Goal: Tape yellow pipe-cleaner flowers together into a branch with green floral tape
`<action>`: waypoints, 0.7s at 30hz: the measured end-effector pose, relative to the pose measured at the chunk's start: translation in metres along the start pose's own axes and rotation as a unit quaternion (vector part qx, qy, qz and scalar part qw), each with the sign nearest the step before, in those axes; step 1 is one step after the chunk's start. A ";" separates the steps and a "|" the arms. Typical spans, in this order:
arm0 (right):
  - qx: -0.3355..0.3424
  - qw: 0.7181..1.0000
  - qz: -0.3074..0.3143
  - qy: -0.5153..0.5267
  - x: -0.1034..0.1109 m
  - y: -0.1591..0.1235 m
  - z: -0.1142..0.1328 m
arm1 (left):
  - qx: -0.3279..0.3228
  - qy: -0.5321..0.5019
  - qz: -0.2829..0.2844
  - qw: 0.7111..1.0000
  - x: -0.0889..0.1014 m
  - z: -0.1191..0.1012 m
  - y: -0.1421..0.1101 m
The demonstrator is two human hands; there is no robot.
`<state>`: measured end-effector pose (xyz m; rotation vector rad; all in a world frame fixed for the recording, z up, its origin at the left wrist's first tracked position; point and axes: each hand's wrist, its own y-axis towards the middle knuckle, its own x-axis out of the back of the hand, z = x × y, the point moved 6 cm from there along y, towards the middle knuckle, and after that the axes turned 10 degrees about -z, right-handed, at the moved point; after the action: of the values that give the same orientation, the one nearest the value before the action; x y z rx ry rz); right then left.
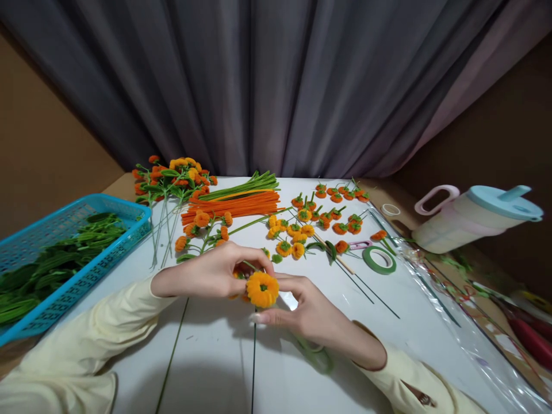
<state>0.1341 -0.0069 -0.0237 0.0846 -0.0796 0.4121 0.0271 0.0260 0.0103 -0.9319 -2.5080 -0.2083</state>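
Nearest the camera are two pale yellow sleeves, cut off by the bottom edge. From them the left hand [211, 271] and the right hand [302, 310] meet over the middle of a white table [215, 356]. Both hands pinch a fuzzy yellow-orange flower [262, 289] between thumb and fingertips, so it sits between them just above the tabletop; a second orange piece is partly hidden under the left fingers and cannot be made out. Thin green wire stems [172, 351] run from under the hands towards the camera.

Farther back on the table lie a bundle of orange pipe cleaners [235, 206] with green pipe cleaners [241, 187] beside it, a bunch of finished flower stems [172, 175] at the far left, and many small loose flowers [319, 215] scattered to the right. A roll of green tape [379, 260] lies near them, beside a small pink clip [360, 245] and a thin wooden stick [334, 253]. A blue basket [64, 276] of green leaves stands at the left edge, partly out of frame. On the right a pitcher [474, 215] with a blue lid looks tipped by the lens, and clear plastic sheeting [452, 322] covers blurred clutter. A grey curtain [276, 80] hangs behind the table, with brown walls on either side.
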 end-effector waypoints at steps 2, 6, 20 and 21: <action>-0.003 1.000 -0.009 0.012 -0.001 0.001 -0.002 | 0.002 -0.004 -0.001 1.000 0.000 0.000 0.000; -0.091 0.995 0.002 0.035 -0.004 0.000 -0.021 | 0.006 -0.003 0.003 1.000 -0.001 0.001 0.000; -0.092 0.990 0.074 0.071 -0.003 0.008 -0.035 | 0.007 0.010 -0.007 1.000 -0.001 0.009 0.005; -0.085 0.991 0.080 0.067 -0.003 0.007 -0.035 | 0.006 0.008 -0.004 1.000 -0.002 0.009 0.005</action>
<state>0.1302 0.0019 -0.0578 -0.1184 0.0109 0.5684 0.0284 0.0314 0.0014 -0.9112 -2.4960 -0.2036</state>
